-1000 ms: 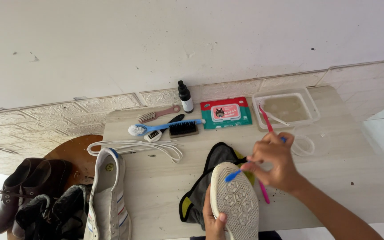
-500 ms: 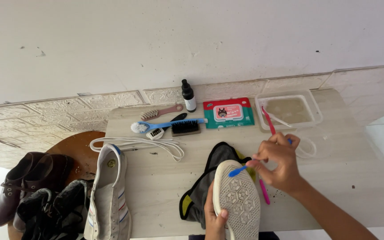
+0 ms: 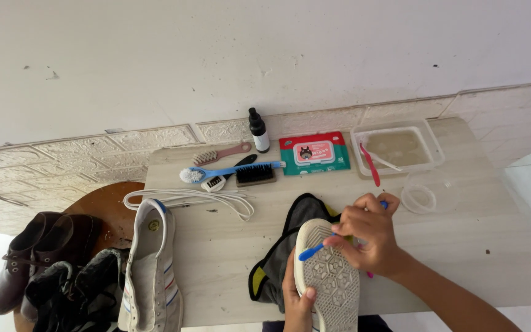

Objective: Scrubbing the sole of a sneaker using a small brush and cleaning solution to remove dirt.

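The left hand grips the edge of a white sneaker held sole-up over a dark cloth on the wooden table, while the right hand is closed around a blue toothbrush whose head touches the sole near the toe. A second white sneaker (laces pulled out beside it) lies at the table's left edge, with brushes, a wipes pack and a plastic tray along the wall.

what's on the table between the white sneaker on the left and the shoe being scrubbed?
In the head view, the stretch between the white sneaker and the held shoe is mostly bare table; only a dark cloth lies under the held shoe's near edge.
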